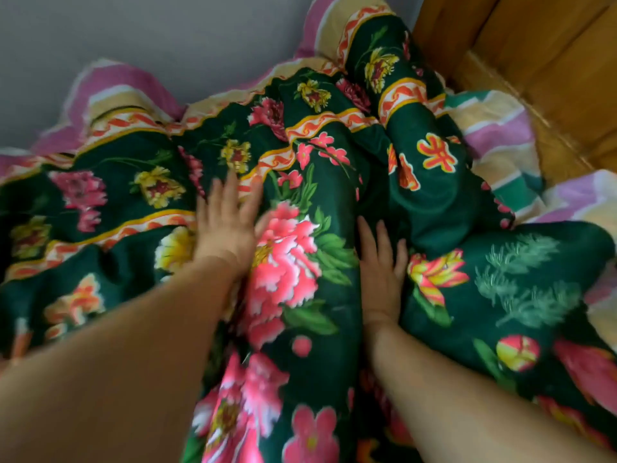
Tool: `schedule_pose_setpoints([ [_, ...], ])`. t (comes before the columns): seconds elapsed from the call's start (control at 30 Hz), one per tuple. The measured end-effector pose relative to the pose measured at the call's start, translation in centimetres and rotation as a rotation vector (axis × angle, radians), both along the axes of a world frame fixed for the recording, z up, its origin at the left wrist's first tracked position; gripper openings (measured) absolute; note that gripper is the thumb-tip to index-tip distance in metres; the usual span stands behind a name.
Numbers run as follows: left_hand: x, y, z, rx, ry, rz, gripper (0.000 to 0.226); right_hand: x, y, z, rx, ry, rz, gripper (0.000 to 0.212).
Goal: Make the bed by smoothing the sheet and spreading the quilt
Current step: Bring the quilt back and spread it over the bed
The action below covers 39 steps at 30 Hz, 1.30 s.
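A dark green quilt (334,182) with big pink, yellow and orange flowers and a red-and-cream border lies bunched in folds across the bed. My left hand (225,222) rests flat on it near the middle, fingers straight and spread, slightly blurred. My right hand (382,265) lies flat on the quilt beside a raised fold, fingers straight and pointing away from me. Under the quilt a striped sheet (500,135) in pink, cream, purple and green shows at the far edge and on the right, wrinkled.
A wooden headboard (534,51) stands at the upper right. A grey wall (133,38) runs along the far side of the bed, close behind the sheet's edge.
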<state>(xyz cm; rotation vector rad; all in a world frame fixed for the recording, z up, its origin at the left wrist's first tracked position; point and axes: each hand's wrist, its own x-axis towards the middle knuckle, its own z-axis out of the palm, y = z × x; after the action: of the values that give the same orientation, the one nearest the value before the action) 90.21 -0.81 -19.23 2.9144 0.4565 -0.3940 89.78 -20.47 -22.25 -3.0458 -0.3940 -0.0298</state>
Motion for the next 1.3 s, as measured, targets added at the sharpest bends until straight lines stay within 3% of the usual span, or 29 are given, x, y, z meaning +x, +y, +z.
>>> schedule_pose_setpoints([
  [0.03,-2.3,-1.0,0.0,-0.047,0.099,-0.009,0.064,0.2,0.0,0.8,-0.011,0.029,0.011,0.049],
  [0.17,-12.2,-4.2,2.1,-0.141,0.402,-0.212,0.057,-3.6,-2.3,4.7,-0.084,0.468,0.138,0.055],
  [0.27,-16.8,-6.7,6.4,-0.326,0.543,-0.044,0.048,-9.6,-5.0,9.1,-0.089,0.646,0.152,0.060],
  [0.37,-20.9,-9.9,10.5,-0.456,0.585,0.116,0.058,-14.9,-8.5,13.5,-0.078,0.854,0.218,0.029],
  [0.5,-24.3,-14.0,13.9,-0.264,0.454,0.172,0.066,-21.2,-15.8,17.3,-0.089,0.707,0.153,0.039],
  [0.63,-27.4,-19.9,16.7,-0.162,0.330,0.040,0.056,-25.4,-23.9,19.7,-0.203,0.694,0.087,0.043],
  [0.9,-34.8,-33.1,19.8,-0.220,0.459,-0.149,0.054,-31.7,-35.5,23.2,-0.128,0.766,-0.023,0.029],
  [1.03,-39.3,-35.3,21.6,-0.176,0.407,-0.233,0.051,-35.3,-36.8,25.0,-0.080,0.803,0.006,0.032],
  [1.3,-46.3,-29.4,24.5,-0.073,0.206,-0.041,0.050,-38.4,-29.2,28.6,-0.048,0.721,0.243,0.036],
])
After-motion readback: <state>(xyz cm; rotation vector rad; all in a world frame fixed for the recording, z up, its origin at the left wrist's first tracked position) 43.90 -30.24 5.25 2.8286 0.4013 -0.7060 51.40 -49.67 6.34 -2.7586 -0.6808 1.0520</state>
